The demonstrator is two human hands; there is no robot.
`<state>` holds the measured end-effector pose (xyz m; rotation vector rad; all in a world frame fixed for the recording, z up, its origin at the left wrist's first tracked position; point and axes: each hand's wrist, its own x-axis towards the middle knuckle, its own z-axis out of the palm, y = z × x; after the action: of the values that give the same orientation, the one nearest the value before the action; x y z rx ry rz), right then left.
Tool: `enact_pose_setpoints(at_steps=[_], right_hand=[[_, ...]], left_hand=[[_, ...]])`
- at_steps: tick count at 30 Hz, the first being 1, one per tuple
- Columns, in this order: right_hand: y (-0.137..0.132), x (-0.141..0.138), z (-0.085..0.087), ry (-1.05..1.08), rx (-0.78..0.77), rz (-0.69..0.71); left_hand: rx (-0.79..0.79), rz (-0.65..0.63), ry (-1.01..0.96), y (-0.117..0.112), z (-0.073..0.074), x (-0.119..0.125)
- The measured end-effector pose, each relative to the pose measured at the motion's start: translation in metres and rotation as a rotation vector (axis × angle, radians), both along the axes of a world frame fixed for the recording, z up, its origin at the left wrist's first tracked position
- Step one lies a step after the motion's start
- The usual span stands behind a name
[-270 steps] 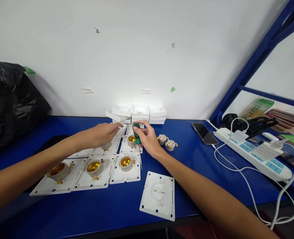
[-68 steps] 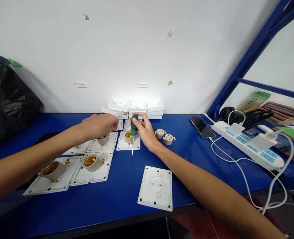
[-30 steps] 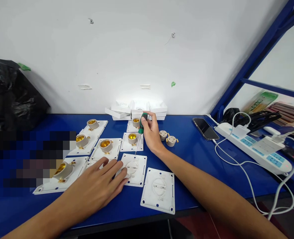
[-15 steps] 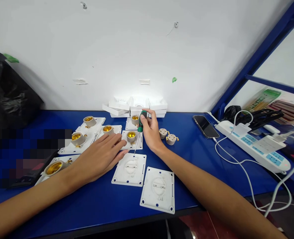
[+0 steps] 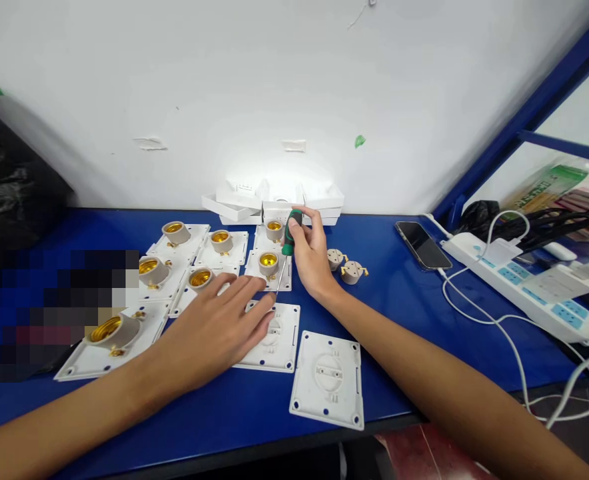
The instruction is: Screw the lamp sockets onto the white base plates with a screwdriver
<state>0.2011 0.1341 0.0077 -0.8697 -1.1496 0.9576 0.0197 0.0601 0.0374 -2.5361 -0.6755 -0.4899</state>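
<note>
Slanting down toward the far edge of a plate, the screwdriver sits in the grasp of the right hand, its shaft ending by the fingers of the left hand. That hand spreads palm down, unclenched, across the plate's left part; whether it touches there cannot be told. A second plate lies just right, socketed plates spread left and beyond, and two loose sockets, a phone and a power strip lie rightward on the table.
</note>
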Motion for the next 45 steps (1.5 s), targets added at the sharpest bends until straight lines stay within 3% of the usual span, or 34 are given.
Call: enact_pose_setpoints(at_steps=[6,20,33,45], right_hand=[[0.0,0.001,-0.001,-0.032,-0.017,-0.009],[-0.001,0.002,-0.002,-0.187,-0.068,0.015],[-0.012,0.001,0.007,-0.482,-0.057,0.058],[-0.012,-0.001,0.007,-0.526,-0.056,0.159]], left_hand=[[-0.157,0.107,-0.076,0.003,-0.005,-0.01],[-0.283,0.055,-0.027,0.002,-0.005,-0.015],[-0.234,0.066,0.017,-0.003,-0.003,-0.012],[-0.137,0.034,0.092,-0.008,-0.004,-0.013]])
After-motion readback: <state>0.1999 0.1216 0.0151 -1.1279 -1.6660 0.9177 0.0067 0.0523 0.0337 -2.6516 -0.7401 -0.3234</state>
